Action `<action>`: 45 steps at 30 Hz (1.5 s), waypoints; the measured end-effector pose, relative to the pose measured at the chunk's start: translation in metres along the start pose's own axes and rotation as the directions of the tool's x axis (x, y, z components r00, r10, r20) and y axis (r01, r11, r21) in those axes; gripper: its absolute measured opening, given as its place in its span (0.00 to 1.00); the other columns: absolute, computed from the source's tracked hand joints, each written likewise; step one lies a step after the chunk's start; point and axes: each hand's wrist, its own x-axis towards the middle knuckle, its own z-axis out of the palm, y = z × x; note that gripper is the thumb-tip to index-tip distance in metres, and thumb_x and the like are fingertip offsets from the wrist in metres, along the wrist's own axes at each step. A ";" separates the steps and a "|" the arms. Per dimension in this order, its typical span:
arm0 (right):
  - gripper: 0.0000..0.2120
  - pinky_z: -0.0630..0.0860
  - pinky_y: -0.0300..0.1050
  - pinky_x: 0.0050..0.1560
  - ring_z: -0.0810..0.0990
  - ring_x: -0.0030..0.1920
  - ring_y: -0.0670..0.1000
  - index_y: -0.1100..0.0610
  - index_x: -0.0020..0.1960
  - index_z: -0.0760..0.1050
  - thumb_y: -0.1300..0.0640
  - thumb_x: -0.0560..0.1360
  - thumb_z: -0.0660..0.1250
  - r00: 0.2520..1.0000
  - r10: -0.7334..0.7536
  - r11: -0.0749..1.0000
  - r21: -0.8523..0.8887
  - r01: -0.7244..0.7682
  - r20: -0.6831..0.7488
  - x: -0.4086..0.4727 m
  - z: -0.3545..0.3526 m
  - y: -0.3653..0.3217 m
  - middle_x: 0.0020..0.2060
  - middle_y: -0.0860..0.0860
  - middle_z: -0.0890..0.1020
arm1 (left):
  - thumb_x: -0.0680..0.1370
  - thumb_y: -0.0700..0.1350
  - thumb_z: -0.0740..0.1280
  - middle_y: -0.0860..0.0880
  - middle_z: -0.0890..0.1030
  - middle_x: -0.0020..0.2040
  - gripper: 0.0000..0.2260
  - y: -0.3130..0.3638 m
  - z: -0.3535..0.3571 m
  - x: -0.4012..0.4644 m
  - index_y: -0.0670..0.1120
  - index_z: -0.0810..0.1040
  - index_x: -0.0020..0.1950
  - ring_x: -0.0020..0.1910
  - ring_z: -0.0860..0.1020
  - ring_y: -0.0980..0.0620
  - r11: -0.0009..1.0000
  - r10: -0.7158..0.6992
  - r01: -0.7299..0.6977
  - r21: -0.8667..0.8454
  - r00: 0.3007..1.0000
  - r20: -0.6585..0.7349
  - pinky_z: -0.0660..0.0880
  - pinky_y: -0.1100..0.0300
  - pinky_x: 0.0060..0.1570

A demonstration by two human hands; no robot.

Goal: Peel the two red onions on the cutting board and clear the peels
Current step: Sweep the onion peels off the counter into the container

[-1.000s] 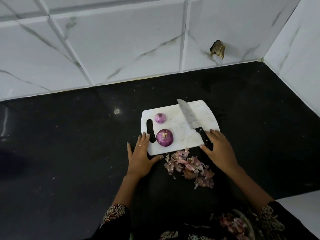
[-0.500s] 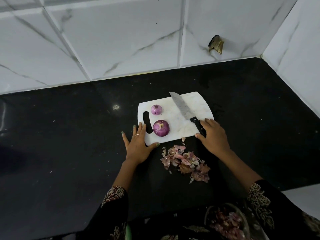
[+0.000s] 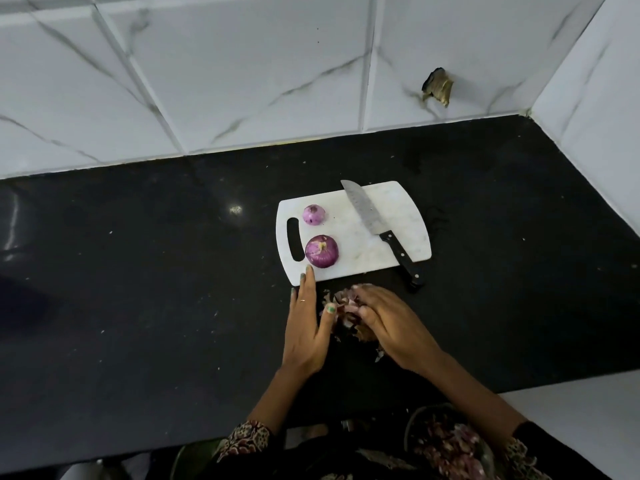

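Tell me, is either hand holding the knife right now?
No, the knife lies untouched across the cutting board, while both the left hand and right hand gather the onion peels.

Knife (image 3: pixel 380 232): lies slanted, blade tip toward 11 o'clock, black riveted handle toward 5 o'clock.
Countertop (image 3: pixel 156 289): black, glossy, flecked with pale specks.
Wall tiles (image 3: pixel 242 64): white with grey veining, at 12 o'clock and along the 3 o'clock side.
Wall mark (image 3: pixel 438 86): dark, ragged patch, at 1 o'clock.
Bowl (image 3: pixel 446 441): dark, with pinkish scraps inside, at 5 o'clock.
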 end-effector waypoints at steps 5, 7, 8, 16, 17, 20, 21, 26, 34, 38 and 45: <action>0.29 0.55 0.33 0.69 0.60 0.70 0.41 0.54 0.73 0.62 0.40 0.77 0.50 0.893 0.245 0.967 0.161 -0.197 -0.377 -0.045 -0.003 0.006 0.69 0.44 0.65 | 0.75 0.71 0.39 0.53 0.45 0.79 0.36 0.007 0.001 0.007 0.52 0.43 0.78 0.76 0.42 0.62 1.000 0.002 -0.004 0.026 0.997 0.073 0.41 0.63 0.75; 0.33 0.56 0.43 0.71 0.57 0.73 0.47 0.56 0.74 0.58 0.38 0.75 0.50 0.862 0.335 0.942 0.136 -0.306 -0.381 -0.059 0.008 0.009 0.72 0.49 0.62 | 0.75 0.71 0.37 0.53 0.43 0.78 0.37 0.011 0.007 0.006 0.50 0.43 0.78 0.76 0.41 0.61 0.998 0.015 -0.020 0.061 0.997 0.082 0.39 0.64 0.74; 0.36 0.55 0.48 0.72 0.55 0.74 0.49 0.58 0.74 0.56 0.37 0.74 0.50 0.854 0.359 0.932 0.103 -0.347 -0.377 -0.064 0.015 0.010 0.73 0.52 0.61 | 0.75 0.71 0.36 0.52 0.43 0.78 0.38 0.013 0.011 0.005 0.49 0.43 0.78 0.77 0.41 0.60 0.997 0.015 -0.022 0.079 0.996 0.082 0.39 0.63 0.74; 0.37 0.41 0.44 0.74 0.46 0.76 0.49 0.59 0.76 0.49 0.36 0.76 0.40 0.907 0.307 0.940 -0.055 -0.336 -0.288 -0.037 0.046 -0.011 0.76 0.53 0.50 | 0.74 0.67 0.35 0.52 0.41 0.77 0.35 0.026 0.032 -0.010 0.48 0.38 0.75 0.76 0.38 0.59 0.984 -0.045 0.019 0.175 0.988 0.151 0.35 0.65 0.73; 0.37 0.42 0.45 0.74 0.47 0.76 0.49 0.60 0.76 0.49 0.35 0.76 0.38 0.918 0.282 0.948 -0.064 -0.311 -0.279 -0.031 0.047 -0.012 0.76 0.53 0.51 | 0.74 0.65 0.36 0.53 0.42 0.77 0.33 0.027 0.033 -0.010 0.48 0.38 0.75 0.75 0.38 0.60 0.988 -0.058 0.033 0.152 0.985 0.163 0.36 0.64 0.73; 0.36 0.43 0.47 0.75 0.46 0.76 0.48 0.60 0.76 0.48 0.38 0.77 0.39 0.955 0.189 0.974 -0.082 -0.212 -0.230 -0.014 0.047 -0.010 0.76 0.54 0.49 | 0.73 0.64 0.37 0.54 0.43 0.77 0.34 0.031 0.030 -0.013 0.48 0.40 0.75 0.75 0.40 0.61 0.996 -0.081 0.072 0.049 0.974 0.213 0.37 0.65 0.73; 0.36 0.42 0.45 0.75 0.45 0.75 0.46 0.60 0.76 0.48 0.39 0.76 0.41 0.965 0.162 0.982 -0.065 -0.179 -0.206 -0.009 0.045 -0.008 0.76 0.53 0.49 | 0.73 0.65 0.37 0.54 0.44 0.77 0.35 0.033 0.028 -0.014 0.49 0.41 0.76 0.75 0.40 0.62 0.996 -0.088 0.089 0.004 0.969 0.232 0.38 0.67 0.73; 0.36 0.43 0.44 0.75 0.47 0.75 0.45 0.60 0.76 0.51 0.40 0.74 0.48 0.994 -0.006 0.999 -0.035 0.002 -0.111 0.009 0.034 -0.007 0.75 0.48 0.50 | 0.72 0.71 0.40 0.55 0.50 0.78 0.29 0.037 0.011 -0.012 0.65 0.46 0.72 0.76 0.47 0.61 0.939 -0.178 0.267 -0.216 0.917 0.358 0.43 0.62 0.75; 0.33 0.62 0.52 0.69 0.66 0.69 0.56 0.61 0.71 0.64 0.41 0.73 0.51 0.997 -0.046 0.976 -0.217 0.031 -0.065 0.006 0.041 -0.008 0.65 0.56 0.71 | 0.81 0.58 0.46 0.63 0.74 0.52 0.12 0.054 -0.002 -0.009 0.64 0.68 0.54 0.44 0.71 0.76 0.788 -0.339 0.411 -0.458 0.911 0.235 0.65 0.82 0.44; 0.20 0.75 0.51 0.47 0.77 0.51 0.55 0.57 0.61 0.72 0.49 0.74 0.56 0.984 -0.076 0.919 -0.393 0.007 -0.160 0.006 0.044 -0.006 0.52 0.54 0.78 | 0.78 0.61 0.46 0.62 0.73 0.37 0.13 0.055 0.005 -0.015 0.65 0.68 0.42 0.35 0.73 0.74 0.833 -0.380 0.370 -0.412 0.923 0.060 0.68 0.74 0.40; 0.08 0.71 0.45 0.31 0.75 0.36 0.52 0.54 0.48 0.68 0.52 0.73 0.54 0.937 -0.105 0.843 -0.530 -0.094 -0.333 0.005 0.049 -0.006 0.38 0.51 0.76 | 0.78 0.64 0.44 0.49 0.80 0.62 0.31 0.048 0.015 -0.017 0.50 0.70 0.72 0.63 0.75 0.55 0.749 -0.493 0.393 -0.533 0.869 -0.051 0.67 0.62 0.64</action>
